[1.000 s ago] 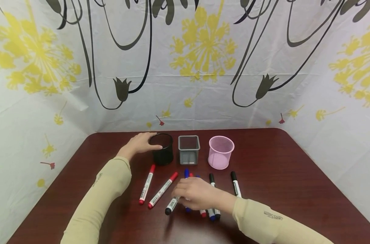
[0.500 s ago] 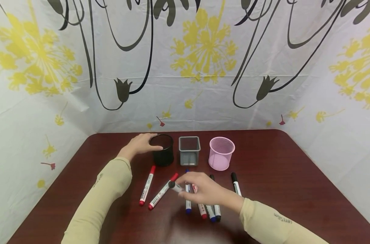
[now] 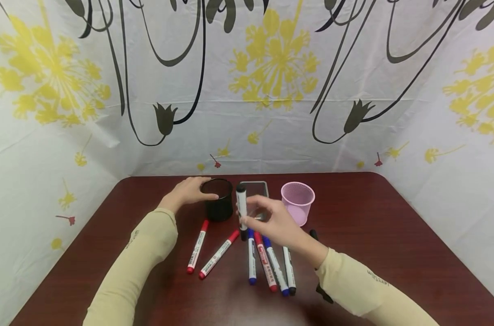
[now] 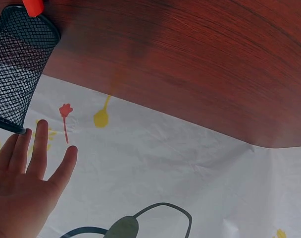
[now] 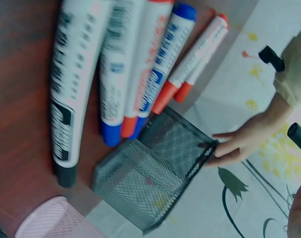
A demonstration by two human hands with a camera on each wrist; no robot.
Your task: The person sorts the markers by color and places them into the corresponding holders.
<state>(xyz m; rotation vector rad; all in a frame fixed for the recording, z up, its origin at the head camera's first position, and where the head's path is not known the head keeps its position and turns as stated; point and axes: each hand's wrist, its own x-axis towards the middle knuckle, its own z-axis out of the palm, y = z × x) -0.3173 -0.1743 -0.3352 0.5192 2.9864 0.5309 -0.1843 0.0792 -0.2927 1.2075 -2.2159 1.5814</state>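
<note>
My right hand (image 3: 277,222) pinches a black-capped whiteboard marker (image 3: 242,203) between thumb and fingers. It stands nearly upright, in front of the grey square mesh pen holder (image 3: 265,188), which the hand partly hides. In the right wrist view, only the marker's black end (image 5: 300,139) shows beside the hand (image 5: 300,213). My left hand (image 3: 187,191) rests at the left side of the round black mesh pen cup (image 3: 219,209), thumb toward the front of its rim. The left wrist view shows this hand (image 4: 26,183) with extended fingers, fingertips right at the cup's rim.
A pink mesh cup (image 3: 297,210) stands at right. Two red markers (image 3: 196,249) lie at left. Blue, red and black markers (image 3: 265,262) lie side by side in the middle. Another black marker (image 3: 313,234) is mostly hidden by my right wrist. A patterned cloth (image 3: 214,117) hangs behind.
My right hand has lifted the black marker off the table, turned it upright and carried it forward to the grey holder. The left hand stays at the black cup.
</note>
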